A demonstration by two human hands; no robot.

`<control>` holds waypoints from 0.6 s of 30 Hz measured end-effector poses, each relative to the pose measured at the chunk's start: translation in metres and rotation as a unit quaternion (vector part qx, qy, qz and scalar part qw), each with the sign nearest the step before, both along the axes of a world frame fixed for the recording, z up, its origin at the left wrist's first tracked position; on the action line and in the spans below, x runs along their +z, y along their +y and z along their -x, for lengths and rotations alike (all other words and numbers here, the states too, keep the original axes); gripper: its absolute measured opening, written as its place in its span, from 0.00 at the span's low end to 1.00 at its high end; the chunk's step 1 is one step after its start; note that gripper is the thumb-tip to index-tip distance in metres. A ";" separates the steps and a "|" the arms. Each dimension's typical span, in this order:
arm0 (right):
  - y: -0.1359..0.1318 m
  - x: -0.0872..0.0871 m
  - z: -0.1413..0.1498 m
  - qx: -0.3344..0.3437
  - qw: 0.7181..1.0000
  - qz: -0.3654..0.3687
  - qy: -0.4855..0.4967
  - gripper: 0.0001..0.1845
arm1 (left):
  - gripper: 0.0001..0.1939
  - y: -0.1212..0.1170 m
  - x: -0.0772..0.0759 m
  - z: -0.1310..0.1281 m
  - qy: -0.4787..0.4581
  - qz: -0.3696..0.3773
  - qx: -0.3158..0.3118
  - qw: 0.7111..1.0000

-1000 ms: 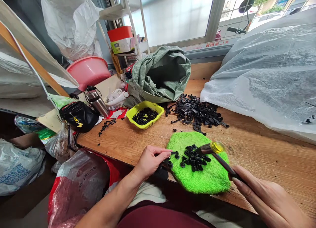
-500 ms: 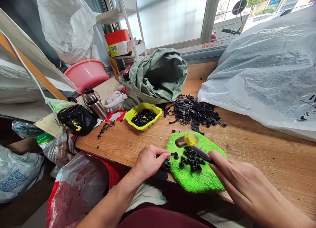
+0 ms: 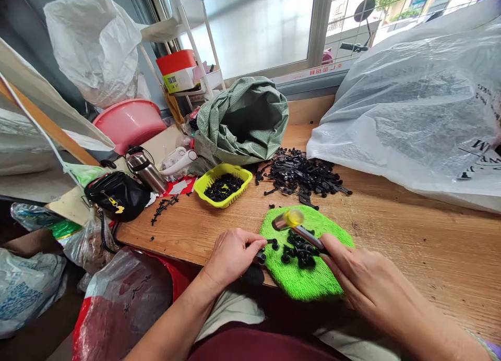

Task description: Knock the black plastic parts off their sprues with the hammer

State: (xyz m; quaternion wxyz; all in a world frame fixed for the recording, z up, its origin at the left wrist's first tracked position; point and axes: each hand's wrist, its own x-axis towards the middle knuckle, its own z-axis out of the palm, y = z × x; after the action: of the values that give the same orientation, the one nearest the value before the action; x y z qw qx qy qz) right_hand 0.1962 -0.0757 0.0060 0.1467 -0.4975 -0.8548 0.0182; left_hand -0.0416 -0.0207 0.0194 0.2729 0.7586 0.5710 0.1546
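My right hand [image 3: 352,262] is closed round the handle of a hammer [image 3: 305,233] with a metal head and a yellow end, raised over a bright green cloth [image 3: 324,283]. Between the thumb and fingers of my left hand [image 3: 235,254] is a black plastic part [image 3: 274,243], its round end showing at the cloth's left edge. Under those fingers sits another black piece, mostly hidden. A heap of small black plastic parts [image 3: 301,250] lies on the cloth, below the hammer.
Behind the cloth lies a large pile of black parts [image 3: 303,173]. Left of it stands a yellow basket [image 3: 238,196] holding small black pieces, with an open green sack [image 3: 207,121] behind. A white plastic sheet [image 3: 391,136] covers the right back. A black pouch [image 3: 117,191] sits left.
The whole view has shifted slightly, so things appear a little further left. The hammer stays raised over the cloth, and my left hand keeps its pinch on the black part.
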 end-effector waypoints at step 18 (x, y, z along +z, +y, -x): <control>-0.003 0.008 0.005 -0.031 0.999 0.007 -0.002 0.10 | 0.14 0.004 -0.017 0.006 -0.111 0.006 -0.003 0.994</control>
State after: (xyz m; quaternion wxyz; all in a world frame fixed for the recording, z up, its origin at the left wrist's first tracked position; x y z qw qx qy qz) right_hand 0.1909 -0.0786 0.0140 0.1420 -0.5248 -0.8391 0.0184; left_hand -0.0477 -0.0169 0.0020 0.3402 0.7365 0.5360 0.2337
